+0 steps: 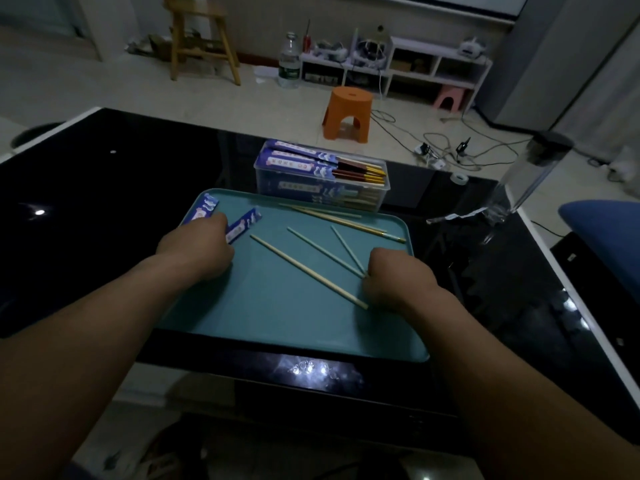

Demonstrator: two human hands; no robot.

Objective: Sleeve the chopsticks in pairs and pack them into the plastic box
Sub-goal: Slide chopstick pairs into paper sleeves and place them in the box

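Your plastic box (pixel 379 197) held several sleeved pairs (pixel 311 161); the tray (pixel 277 323) bore two empty sleeves (pixel 244 223) and loose chopsticks (pixel 308 271), your right hand (pixel 394 275) pinching two, your left hand (pixel 197 251) gripping one sleeve.

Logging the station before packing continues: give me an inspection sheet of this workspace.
Surface: teal tray on a black glossy table.
Job's things: plastic box holding sleeved pairs; two blue sleeves; loose chopsticks on the tray.
Clutter: clear bottle, tape roll.
Hands: left hand covers the sleeves' near ends; right hand grips two pale chopsticks.
Cables: power leads tangled on the floor.
Surroundings: orange stool, wooden chair, white shelf.
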